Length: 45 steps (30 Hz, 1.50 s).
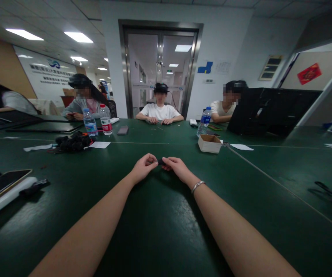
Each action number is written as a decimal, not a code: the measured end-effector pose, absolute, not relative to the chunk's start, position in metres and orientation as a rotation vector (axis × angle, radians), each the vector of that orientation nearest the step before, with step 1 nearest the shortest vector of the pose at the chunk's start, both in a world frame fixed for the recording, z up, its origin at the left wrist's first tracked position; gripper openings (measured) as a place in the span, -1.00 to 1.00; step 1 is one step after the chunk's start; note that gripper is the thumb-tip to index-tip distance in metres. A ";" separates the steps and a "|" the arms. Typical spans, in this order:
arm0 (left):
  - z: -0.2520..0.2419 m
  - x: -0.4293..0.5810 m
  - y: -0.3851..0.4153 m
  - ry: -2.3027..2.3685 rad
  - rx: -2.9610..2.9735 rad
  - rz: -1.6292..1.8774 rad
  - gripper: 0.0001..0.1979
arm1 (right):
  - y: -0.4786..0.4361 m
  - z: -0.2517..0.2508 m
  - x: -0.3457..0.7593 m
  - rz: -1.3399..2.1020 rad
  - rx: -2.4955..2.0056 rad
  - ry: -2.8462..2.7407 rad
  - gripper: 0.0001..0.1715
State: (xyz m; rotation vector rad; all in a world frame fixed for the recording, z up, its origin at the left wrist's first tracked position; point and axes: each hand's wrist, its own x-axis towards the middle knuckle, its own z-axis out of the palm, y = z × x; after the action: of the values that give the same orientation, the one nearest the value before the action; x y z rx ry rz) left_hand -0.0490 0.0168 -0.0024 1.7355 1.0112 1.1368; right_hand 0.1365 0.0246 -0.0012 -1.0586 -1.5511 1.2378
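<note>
Both my hands meet over the green table (pixel 154 215), in the middle of the view. A small black object (pixel 161 161) lies between their fingertips. My right hand (pixel 177 167), with a silver bracelet at the wrist, pinches the object from the right. The closed thumb and fingers of my left hand (pixel 145 167) are at its left end; whether they grip the same object or some other small part is too small to tell.
An open cardboard box (pixel 209 144) stands ahead right, by a water bottle (pixel 204 121). Ahead left are a black bundle (pixel 73 142), papers and two bottles. A white device (pixel 16 192) lies at left. Several people sit around the table; large black panels stand at right.
</note>
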 end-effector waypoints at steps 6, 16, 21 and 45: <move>0.000 -0.050 0.017 0.956 1.697 1.130 -0.71 | 0.025 -0.001 0.136 1.249 -1.053 -1.544 -0.47; -0.005 -0.050 0.018 1.280 1.735 1.099 -0.52 | 0.024 -0.001 0.136 1.270 -1.041 -1.533 -0.48; -0.003 -0.050 0.018 1.123 1.765 1.114 -0.63 | 0.024 -0.001 0.135 1.245 -1.060 -1.550 -0.47; -0.005 -0.051 0.020 1.135 1.806 0.997 -0.55 | 0.025 -0.002 0.136 1.259 -1.049 -1.560 -0.48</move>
State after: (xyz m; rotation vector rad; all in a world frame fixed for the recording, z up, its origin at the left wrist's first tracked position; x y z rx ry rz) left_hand -0.0508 0.0202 -0.0051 1.8063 1.1352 0.9971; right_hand 0.1364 0.0251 -0.0022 -1.0486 -1.5600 1.2595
